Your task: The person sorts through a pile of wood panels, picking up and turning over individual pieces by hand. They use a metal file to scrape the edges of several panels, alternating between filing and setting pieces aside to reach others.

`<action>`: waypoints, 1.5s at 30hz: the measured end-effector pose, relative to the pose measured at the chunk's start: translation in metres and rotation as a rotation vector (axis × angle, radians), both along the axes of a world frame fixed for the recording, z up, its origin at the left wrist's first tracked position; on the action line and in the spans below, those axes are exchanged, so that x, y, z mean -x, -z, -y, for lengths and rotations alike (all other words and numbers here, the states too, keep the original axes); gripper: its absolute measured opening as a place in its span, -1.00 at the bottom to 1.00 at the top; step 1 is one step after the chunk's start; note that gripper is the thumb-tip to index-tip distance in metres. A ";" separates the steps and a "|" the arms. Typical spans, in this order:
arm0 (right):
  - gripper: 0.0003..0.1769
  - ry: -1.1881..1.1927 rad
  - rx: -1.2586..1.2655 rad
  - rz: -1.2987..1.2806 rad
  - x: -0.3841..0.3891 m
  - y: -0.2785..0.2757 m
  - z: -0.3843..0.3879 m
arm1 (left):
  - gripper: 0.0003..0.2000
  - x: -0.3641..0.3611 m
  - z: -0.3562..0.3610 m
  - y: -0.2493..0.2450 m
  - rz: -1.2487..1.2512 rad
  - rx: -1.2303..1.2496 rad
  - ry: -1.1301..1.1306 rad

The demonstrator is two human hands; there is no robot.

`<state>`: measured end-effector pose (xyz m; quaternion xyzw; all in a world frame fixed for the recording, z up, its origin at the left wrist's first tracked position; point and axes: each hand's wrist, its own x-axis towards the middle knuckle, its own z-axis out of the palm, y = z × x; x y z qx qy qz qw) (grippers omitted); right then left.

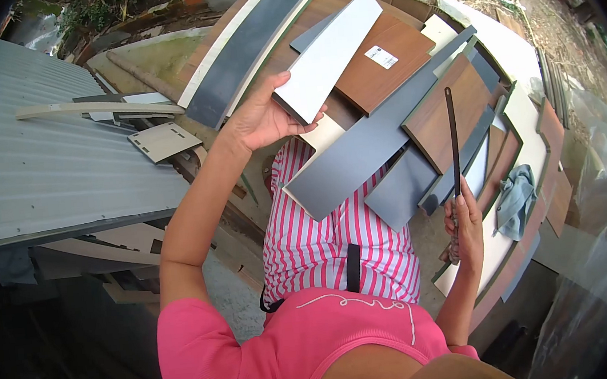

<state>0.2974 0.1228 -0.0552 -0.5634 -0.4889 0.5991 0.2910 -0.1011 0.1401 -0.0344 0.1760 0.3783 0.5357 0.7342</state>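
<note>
My left hand [265, 114] grips the near end of a white board [334, 55], fingers under it and thumb on its edge. The board is raised and tilted above the piled panels. At the right, my right hand [467, 225] is closed round the wrapped handle of a long, thin dark blade [453, 138], which points up and away. Behind the blade lies a brown wood panel [449, 110]. Long grey boards [358, 148] cross in front of my striped trousers. A brown panel with a white label [386, 57] lies beyond the white board.
Corrugated metal sheeting [44, 149] fills the left side, with thin offcuts [105, 106] and a slotted cream piece [164, 141] by its edge. A grey-blue cloth [517, 202] lies on cream boards at the right. Clear plastic sheeting [590, 286] hangs at the lower right.
</note>
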 end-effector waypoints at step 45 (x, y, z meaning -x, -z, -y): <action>-0.58 -0.476 -0.870 0.700 0.047 0.007 -0.070 | -0.48 -0.104 0.194 0.032 0.195 0.087 -0.162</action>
